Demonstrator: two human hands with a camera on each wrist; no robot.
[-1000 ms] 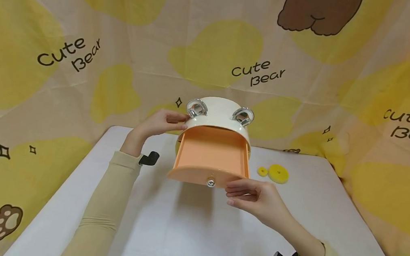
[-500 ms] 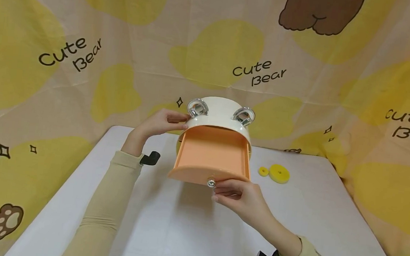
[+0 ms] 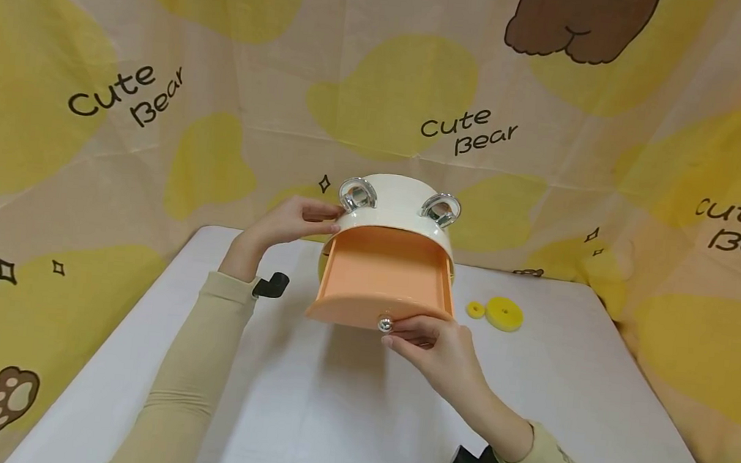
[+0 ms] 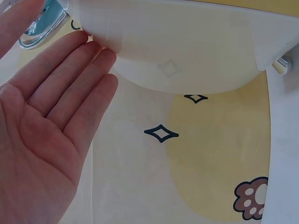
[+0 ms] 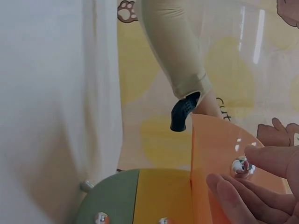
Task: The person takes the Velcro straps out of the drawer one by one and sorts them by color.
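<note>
"Across the backdrop (image 3: 389, 90), which lettering is legible?"

"'Cute Bear' (image 3: 468, 131), printed three times — the rightmost copy is cut off by the head view. The mark on the right sleeve (image 3: 570, 460) is too small to read."

"State the drawer and hand positions."

"The orange drawer (image 3: 345, 310) projects from the white cabinet (image 3: 399, 208), near the rear edge of the tabletop (image 3: 327, 419). The right hand (image 3: 449, 352) holds the silver knob (image 3: 385, 325) between thumb and fingers. The left hand (image 3: 285, 220) has its fingers extended, tips touching the cabinet's left side (just beside a silver ring (image 3: 369, 189))."

"Edges and room?"

"White surface runs forward of the drawer and along both sides. The right forearm (image 3: 494, 411) crosses the front-right approach."

"Surrounding items?"

"Two yellow discs lie right of the cabinet — a large disc (image 3: 504, 320) and a small disc (image 3: 475, 315), just beside each other. Below the drawer, a yellow front (image 5: 163, 191) and a green front (image 5: 112, 196) each carry a knob."
</note>
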